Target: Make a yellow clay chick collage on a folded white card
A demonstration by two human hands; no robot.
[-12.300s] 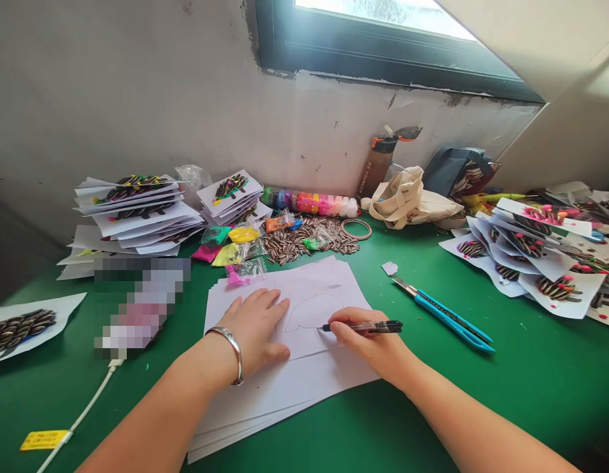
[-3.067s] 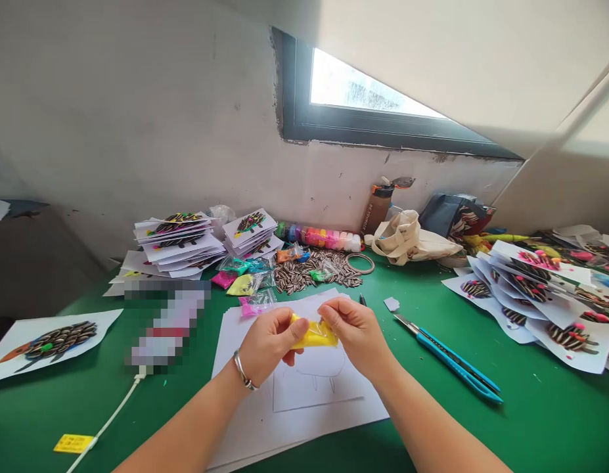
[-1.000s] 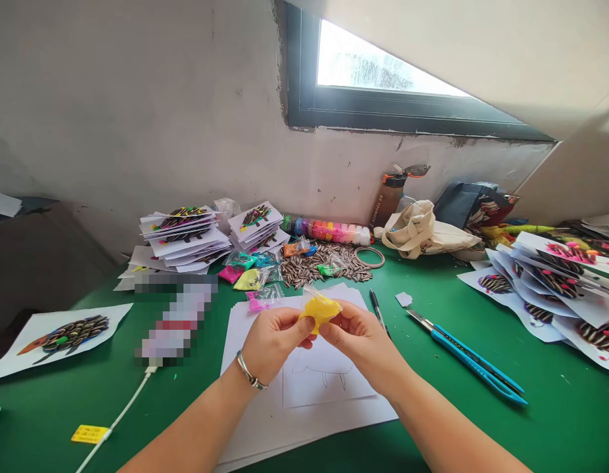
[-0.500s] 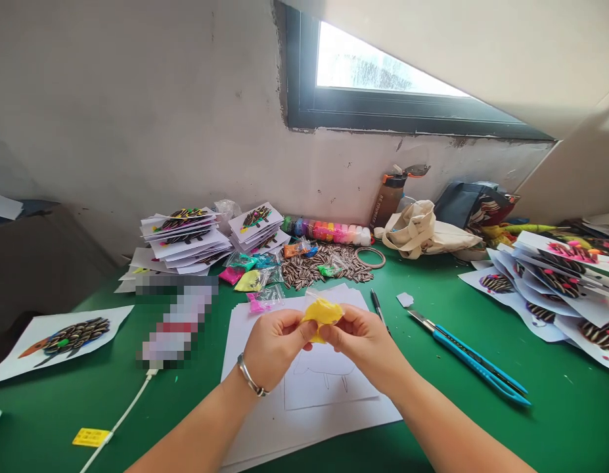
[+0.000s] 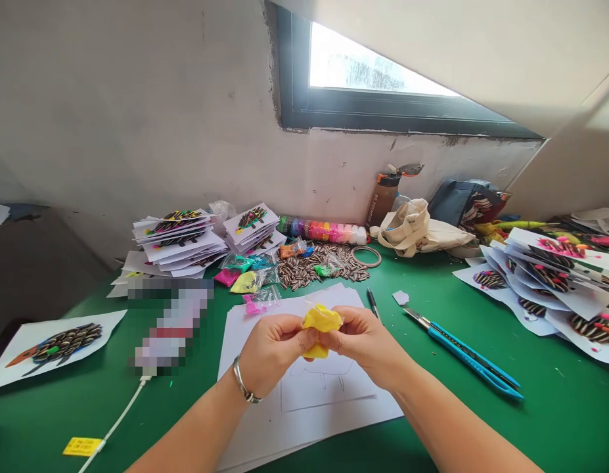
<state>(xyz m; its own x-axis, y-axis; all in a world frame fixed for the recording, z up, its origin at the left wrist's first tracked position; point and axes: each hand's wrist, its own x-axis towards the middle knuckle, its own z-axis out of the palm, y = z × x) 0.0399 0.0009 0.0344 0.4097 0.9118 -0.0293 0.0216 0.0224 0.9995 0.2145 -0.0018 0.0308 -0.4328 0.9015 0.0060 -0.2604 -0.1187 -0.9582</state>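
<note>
Between my two hands is a soft yellow lump of modelling clay (image 5: pixel 322 320), partly wrapped in clear plastic. My left hand (image 5: pixel 279 341) pinches its left side with thumb and fingers, and a silver bracelet circles that wrist. From the right, my right hand (image 5: pixel 360 335) grips the other side the same way. Both hands are held above a sheet of paper (image 5: pixel 328 397) with a pencil outline of an animal with legs. That sheet lies on a stack of larger white paper (image 5: pixel 255 420). The fingertips behind the clay are hidden.
Striped sunflower seeds (image 5: pixel 299 266) and small clay packets (image 5: pixel 245 282) lie beyond the paper. A blue utility knife (image 5: pixel 472 361) and a black pen (image 5: pixel 372 302) are to the right. Seed-picture stacks stand left (image 5: pixel 180 243) and right (image 5: pixel 555 282). A white cable (image 5: pixel 119 414) runs at left.
The yellow clay has changed shape a little between my fingers, with more of it bulging below the thumbs. The view has shifted slightly; both hands keep their grip.
</note>
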